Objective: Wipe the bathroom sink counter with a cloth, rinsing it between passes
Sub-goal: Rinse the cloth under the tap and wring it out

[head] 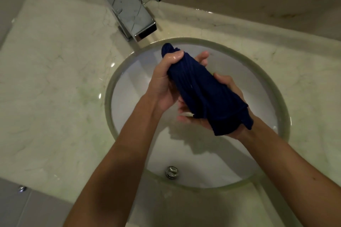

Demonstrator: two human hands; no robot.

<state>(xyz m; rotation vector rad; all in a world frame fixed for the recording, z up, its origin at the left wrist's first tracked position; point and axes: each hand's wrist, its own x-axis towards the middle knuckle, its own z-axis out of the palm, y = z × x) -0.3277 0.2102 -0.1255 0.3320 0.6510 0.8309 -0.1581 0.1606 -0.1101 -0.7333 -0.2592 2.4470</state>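
The dark navy-blue fabric cloth (204,88) is bunched into an elongated roll and held in the air above the round white undermount sink basin (129,79). Its long axis runs diagonally: the narrow, knotted end points up and left toward the faucet, and the wider, loose end points down and right toward the person. Lengthwise folds run along the roll; the surface appears dark and wet.

The left hand (166,83) has its grip clamped on the upper, narrow end, with thumb over the top and fingers curled round the far side. The right hand (217,116) has its grip clamped on the lower, wide end, with fingers wrapped beneath the roll and the hem draped over the wrist.

The square chrome faucet (129,11) stands on the pale marble desk (55,79) behind the basin, spout facing the bowl. The chrome drain fitting (172,171) lies in the basin below the forearms.
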